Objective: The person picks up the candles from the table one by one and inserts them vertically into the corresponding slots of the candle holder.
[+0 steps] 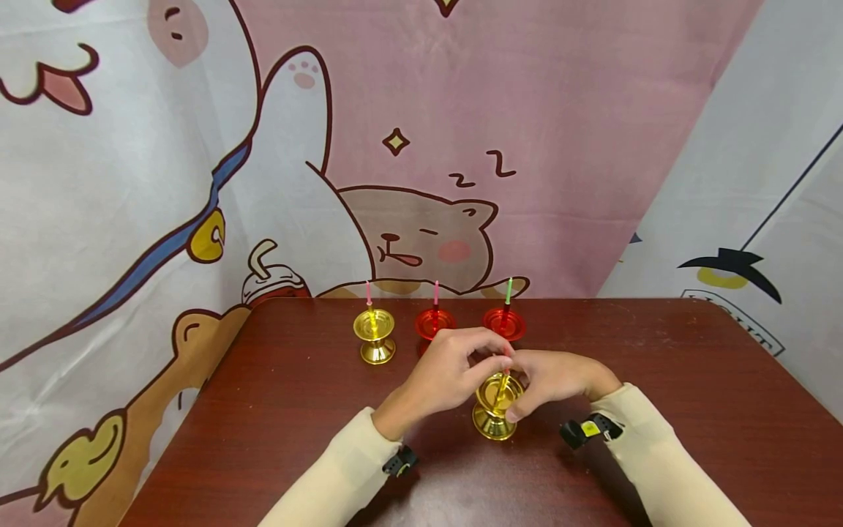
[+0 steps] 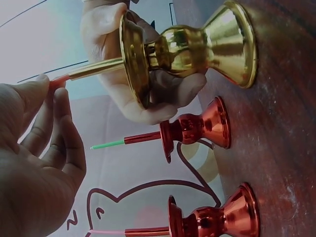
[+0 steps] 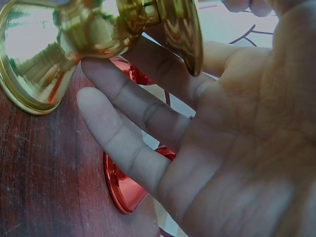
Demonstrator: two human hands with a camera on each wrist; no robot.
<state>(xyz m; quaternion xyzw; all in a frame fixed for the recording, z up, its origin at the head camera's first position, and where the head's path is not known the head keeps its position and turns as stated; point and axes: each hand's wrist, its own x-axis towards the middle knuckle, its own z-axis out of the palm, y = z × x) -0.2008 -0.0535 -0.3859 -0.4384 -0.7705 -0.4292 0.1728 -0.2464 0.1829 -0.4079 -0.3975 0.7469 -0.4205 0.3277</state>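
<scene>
A gold candlestick (image 1: 494,426) stands upright on the table between the hands. Its tube holds a thin red candle (image 2: 59,81), and my left hand (image 1: 453,369) pinches that candle between thumb and forefinger. The right hand (image 1: 562,377) grips the candlestick round its dish and the stem below, thumb toward me, with fingers bent behind the stem in the left wrist view. In the right wrist view, two of these fingers (image 3: 126,143) lie loosely beside the stem. The candle's lower end is hidden inside the gold tube.
Behind the hands stand a red candlestick (image 1: 503,323) with a green candle (image 1: 509,290), another red candlestick (image 1: 435,320) with a pink candle (image 1: 436,292), and a gold candlestick (image 1: 377,353) with a pink candle (image 1: 369,292). A patterned cloth (image 1: 527,110) hangs behind the brown table (image 1: 290,410).
</scene>
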